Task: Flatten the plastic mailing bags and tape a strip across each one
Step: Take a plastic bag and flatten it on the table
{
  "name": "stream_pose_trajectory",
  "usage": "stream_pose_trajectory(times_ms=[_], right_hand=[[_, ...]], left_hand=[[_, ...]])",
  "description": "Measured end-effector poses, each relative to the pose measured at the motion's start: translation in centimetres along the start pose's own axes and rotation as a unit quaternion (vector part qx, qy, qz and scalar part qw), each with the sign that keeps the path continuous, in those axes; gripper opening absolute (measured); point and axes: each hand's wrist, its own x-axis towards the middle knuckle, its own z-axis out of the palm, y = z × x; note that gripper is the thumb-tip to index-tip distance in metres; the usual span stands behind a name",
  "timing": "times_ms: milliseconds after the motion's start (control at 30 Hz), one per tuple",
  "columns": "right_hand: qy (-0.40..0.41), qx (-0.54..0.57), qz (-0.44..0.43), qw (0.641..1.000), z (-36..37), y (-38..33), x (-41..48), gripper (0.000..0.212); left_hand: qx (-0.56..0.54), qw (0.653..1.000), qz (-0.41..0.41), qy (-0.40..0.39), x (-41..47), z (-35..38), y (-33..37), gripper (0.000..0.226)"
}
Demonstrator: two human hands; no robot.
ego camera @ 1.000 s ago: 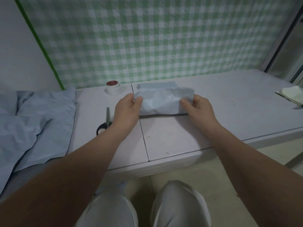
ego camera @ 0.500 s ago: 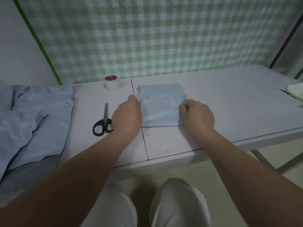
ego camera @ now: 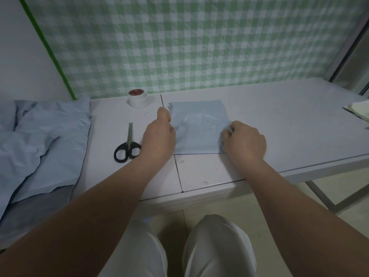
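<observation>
Above knees in white trousers (ego camera: 215, 246), a seated person works at a pale, scuffed table (ego camera: 279, 120), flattening a plastic mailing bag (ego camera: 199, 128) that lies between the two hands. The left hand (ego camera: 159, 136) has its fingers curled on the bag's left edge, thumb along it. The right hand (ego camera: 244, 141) pinches the right edge with bunched fingers. The thin, pale-blue film lies nearly flat and roughly square, with creases catching light at its middle. Black-handled scissors (ego camera: 127, 145) lie just outside the left fingers, blades pointing away. A white tape roll (ego camera: 137, 99) with a red-printed core stands beyond them, so the left hand looks the nearer for taping. A rumpled pile of bags (ego camera: 46, 136) lies well to the left. Green-and-white checked cloth (ego camera: 199, 47) hangs behind.
</observation>
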Motion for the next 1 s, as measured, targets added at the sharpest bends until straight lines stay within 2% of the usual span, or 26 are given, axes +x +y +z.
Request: stream_pose_trajectory(times_ms=[200, 400, 533, 733, 833, 933, 1000], right_hand=[[0.009, 0.034, 0.047, 0.998, -0.3, -0.1, 0.0, 0.036], [-0.001, 0.045, 0.061, 0.997, -0.7, 0.3, -0.4, 0.023], [-0.01, 0.062, 0.077, 0.995, -1.3, 0.3, -1.0, 0.019], [0.002, 0.079, 0.089, 0.993, -1.4, -0.1, -1.2, 0.025], [-0.006, 0.067, 0.086, 0.994, -1.3, 0.0, -1.3, 0.019], [-0.008, 0.067, 0.087, 0.994, -1.4, 0.1, -1.3, 0.017], [-0.01, 0.065, 0.088, 0.994, -1.5, 0.0, -1.4, 0.016]], left_hand=[[0.013, 1.0, -0.011, -0.024, -0.1, -0.3, -0.4, 0.038], [0.048, 0.996, 0.013, -0.069, -1.1, -1.4, 0.0, 0.024], [0.061, 0.992, 0.008, -0.112, -1.7, -2.0, 0.2, 0.038], [0.089, 0.983, 0.006, -0.158, -2.0, -2.2, 0.3, 0.042], [0.095, 0.981, -0.016, -0.168, -1.9, -2.7, 0.4, 0.043], [0.11, 0.977, -0.028, -0.182, -1.8, -2.9, 0.5, 0.041], [0.135, 0.971, -0.027, -0.195, -1.8, -2.9, 0.7, 0.024]])
